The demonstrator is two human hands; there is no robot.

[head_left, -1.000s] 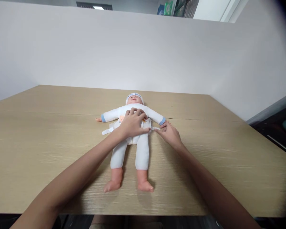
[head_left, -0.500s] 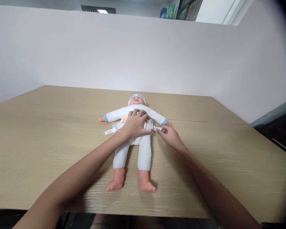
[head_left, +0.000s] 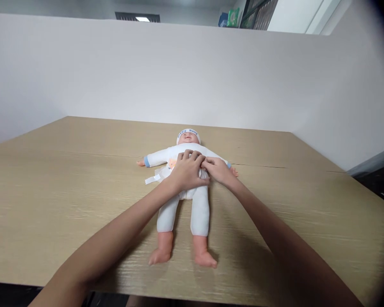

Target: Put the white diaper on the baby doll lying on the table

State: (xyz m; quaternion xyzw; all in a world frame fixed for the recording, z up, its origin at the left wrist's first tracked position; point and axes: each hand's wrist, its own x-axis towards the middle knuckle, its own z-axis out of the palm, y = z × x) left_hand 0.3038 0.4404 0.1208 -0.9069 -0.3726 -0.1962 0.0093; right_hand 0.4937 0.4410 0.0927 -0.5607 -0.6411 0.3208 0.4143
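A baby doll in a white suit lies on its back, head away from me, arms spread. A white diaper is around its hips. On the left a loose fastening tab sticks out over the table. My left hand holds the diaper's front against the belly, fingers curved over it and thumb apart at the right side. My right hand is closed in a pinch beside the left fingertips. The right-hand tab is hidden beneath its fingers.
The doll lies on a wide wooden table. A pale partition wall stands behind it and continues at the right. A dark object is at the right edge. Green and blue packages show beyond the wall.
My right hand has moved left and inward with the diaper tab, from beside the doll's hip onto its belly. My left hand keeps its place on the diaper. The view has shifted slightly.
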